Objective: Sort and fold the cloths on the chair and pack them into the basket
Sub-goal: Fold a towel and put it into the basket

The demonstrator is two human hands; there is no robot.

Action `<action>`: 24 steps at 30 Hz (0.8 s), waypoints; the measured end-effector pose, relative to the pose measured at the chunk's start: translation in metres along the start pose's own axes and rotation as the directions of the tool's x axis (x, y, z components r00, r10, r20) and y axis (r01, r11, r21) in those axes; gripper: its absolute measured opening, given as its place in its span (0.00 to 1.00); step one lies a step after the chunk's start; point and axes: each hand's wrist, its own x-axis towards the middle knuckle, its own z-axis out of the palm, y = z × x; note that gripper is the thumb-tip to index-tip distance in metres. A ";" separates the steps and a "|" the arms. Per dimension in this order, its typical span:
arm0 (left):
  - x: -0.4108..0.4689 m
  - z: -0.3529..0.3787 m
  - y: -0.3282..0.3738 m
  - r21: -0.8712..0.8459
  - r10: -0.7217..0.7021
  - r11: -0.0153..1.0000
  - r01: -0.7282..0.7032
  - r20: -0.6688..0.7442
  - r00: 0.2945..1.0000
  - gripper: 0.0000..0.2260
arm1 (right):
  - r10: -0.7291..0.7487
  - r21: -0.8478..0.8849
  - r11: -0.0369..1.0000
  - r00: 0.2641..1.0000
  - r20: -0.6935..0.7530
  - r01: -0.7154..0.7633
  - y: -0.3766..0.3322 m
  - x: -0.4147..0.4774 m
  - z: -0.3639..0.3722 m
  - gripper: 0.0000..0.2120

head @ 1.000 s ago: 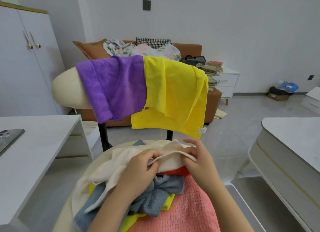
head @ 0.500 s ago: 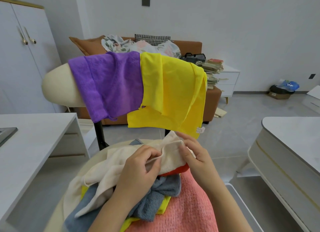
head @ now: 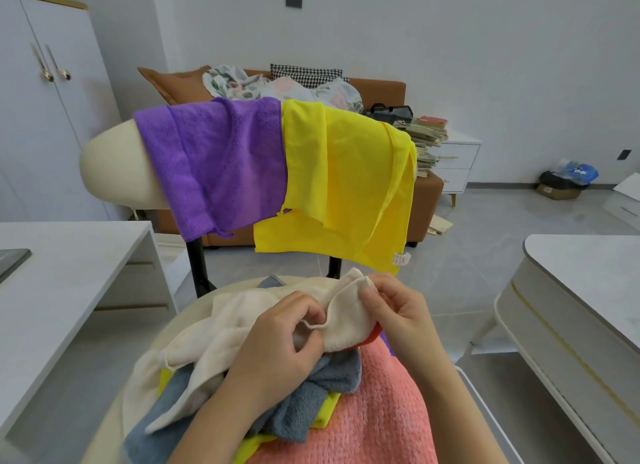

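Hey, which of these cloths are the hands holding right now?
The cream cloth, atop the seat pile: left hand and right hand both pinch its edge. The purple cloth and yellow cloth hang untouched over the backrest.

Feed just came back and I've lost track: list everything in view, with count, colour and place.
purple cloth: one, purple, draped over the chair's backrest, left part
yellow cloth: one, yellow, draped over the backrest beside the purple cloth
cream cloth: one, cream, on top of the seat pile
grey-blue cloth: at least one, grey-blue, in the pile under the cream cloth
lime cloth: at least one, yellow-green, low in the pile
pink cloth: one, coral pink, nearest the camera
chair: one, cream with black posts, centre
left table: one, white, left
right table: one, white, right
sofa: one, brown, back wall
left hand: pinches the cream cloth's edge
right hand: pinches the cream cloth's corner
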 end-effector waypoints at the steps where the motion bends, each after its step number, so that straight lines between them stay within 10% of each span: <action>1: 0.000 0.000 0.000 -0.003 0.005 1.000 -0.005 0.002 1.000 0.02 | 0.002 0.001 1.000 1.000 -0.010 -0.002 0.000 0.000 0.001 0.09; 24: 0.001 -0.003 0.009 0.064 0.058 0.996 -0.062 0.065 0.996 0.03 | 0.088 0.128 0.989 0.994 -0.067 -0.079 -0.015 -0.003 0.001 0.08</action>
